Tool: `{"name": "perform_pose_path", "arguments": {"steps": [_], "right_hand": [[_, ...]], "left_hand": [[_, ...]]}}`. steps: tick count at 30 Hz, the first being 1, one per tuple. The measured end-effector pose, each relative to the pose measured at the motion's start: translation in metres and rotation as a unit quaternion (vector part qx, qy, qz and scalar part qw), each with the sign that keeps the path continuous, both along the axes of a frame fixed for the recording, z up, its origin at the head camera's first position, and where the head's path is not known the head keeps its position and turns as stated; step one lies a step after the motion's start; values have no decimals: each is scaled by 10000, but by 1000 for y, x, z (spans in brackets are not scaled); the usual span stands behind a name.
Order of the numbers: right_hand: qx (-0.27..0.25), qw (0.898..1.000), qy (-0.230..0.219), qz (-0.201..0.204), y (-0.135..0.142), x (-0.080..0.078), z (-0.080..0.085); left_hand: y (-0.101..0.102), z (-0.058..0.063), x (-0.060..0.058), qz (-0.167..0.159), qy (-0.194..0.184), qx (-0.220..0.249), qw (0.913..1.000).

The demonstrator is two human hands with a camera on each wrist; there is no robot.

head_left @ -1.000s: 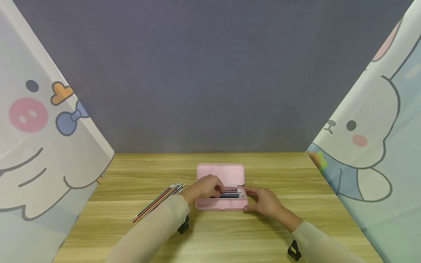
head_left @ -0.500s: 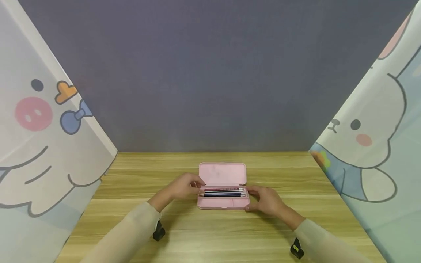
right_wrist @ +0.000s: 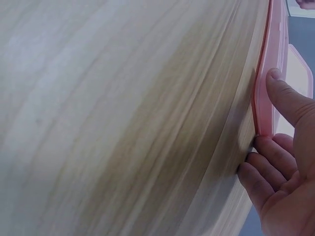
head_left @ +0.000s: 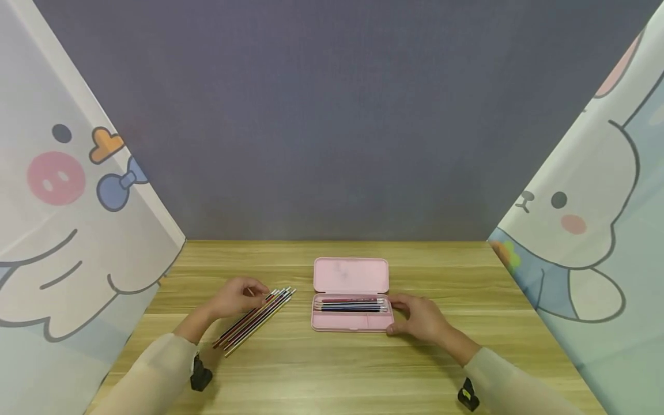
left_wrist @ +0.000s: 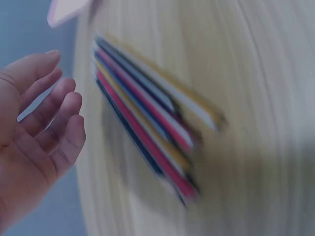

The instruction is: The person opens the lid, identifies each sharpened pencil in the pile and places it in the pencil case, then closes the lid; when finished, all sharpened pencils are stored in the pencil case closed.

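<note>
My left hand (head_left: 240, 297) hovers at the upper ends of a bundle of pencils (head_left: 257, 319). In the left wrist view that hand (left_wrist: 47, 113) has loosely bent fingers, apart from the striped pencils (left_wrist: 142, 98), with nothing in its grasp. A pink pencil case (head_left: 353, 322) lies opened flat, its lid (head_left: 350, 275) tipped back. Several pencils (head_left: 350, 305) lie side by side in its rear compartment. My right hand (head_left: 422, 317) holds the case's right end; in the right wrist view its thumb (right_wrist: 283, 93) presses the pink wall while the fingers (right_wrist: 273, 157) curl at the corner.
The wood-grain table (head_left: 332, 374) meets a grey upright panel (head_left: 332, 127) at the back. Cartoon-printed cloths (head_left: 67, 242) stand along both sides. Small black devices (head_left: 200, 374) sit at both wrists.
My left hand has come out of the pencil case and moved left to the loose pencils, leaving the case's pencils uncovered. My right hand keeps its place at the case's right end.
</note>
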State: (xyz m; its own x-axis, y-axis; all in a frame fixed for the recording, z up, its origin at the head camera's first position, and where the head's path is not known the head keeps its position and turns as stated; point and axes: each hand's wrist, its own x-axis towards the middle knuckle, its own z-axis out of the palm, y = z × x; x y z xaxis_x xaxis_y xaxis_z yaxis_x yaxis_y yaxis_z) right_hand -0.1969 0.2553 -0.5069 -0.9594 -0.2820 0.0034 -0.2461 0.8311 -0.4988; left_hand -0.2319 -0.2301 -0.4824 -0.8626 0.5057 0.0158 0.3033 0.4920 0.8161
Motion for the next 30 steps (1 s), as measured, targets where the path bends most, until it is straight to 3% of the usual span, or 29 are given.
{"name": "perform_pose_path", "arguments": {"steps": [5,8,13,18,22,30], "right_hand": [[-7,10000,22,0,0,-1,-1],[-14,10000,34,12,0,-2,-3],[-44,10000,30,28,0,-3,-5],[-65,10000,9,-6,0,-3,-5],[-79,9999,-62,-4,0,-2,-5],[-88,9999,-51,-6,0,-2,-4]], "left_hand": [[-28,-15,-3,157,-42,-273,9995],[-38,-22,-3,209,-351,-255,9988],[-46,-25,1,166,-789,-30,9967],[-45,-25,3,135,-897,-4,9959],[-45,-28,2,64,-860,7,9963],[-43,-34,0,-84,-417,-87,9991]]}}
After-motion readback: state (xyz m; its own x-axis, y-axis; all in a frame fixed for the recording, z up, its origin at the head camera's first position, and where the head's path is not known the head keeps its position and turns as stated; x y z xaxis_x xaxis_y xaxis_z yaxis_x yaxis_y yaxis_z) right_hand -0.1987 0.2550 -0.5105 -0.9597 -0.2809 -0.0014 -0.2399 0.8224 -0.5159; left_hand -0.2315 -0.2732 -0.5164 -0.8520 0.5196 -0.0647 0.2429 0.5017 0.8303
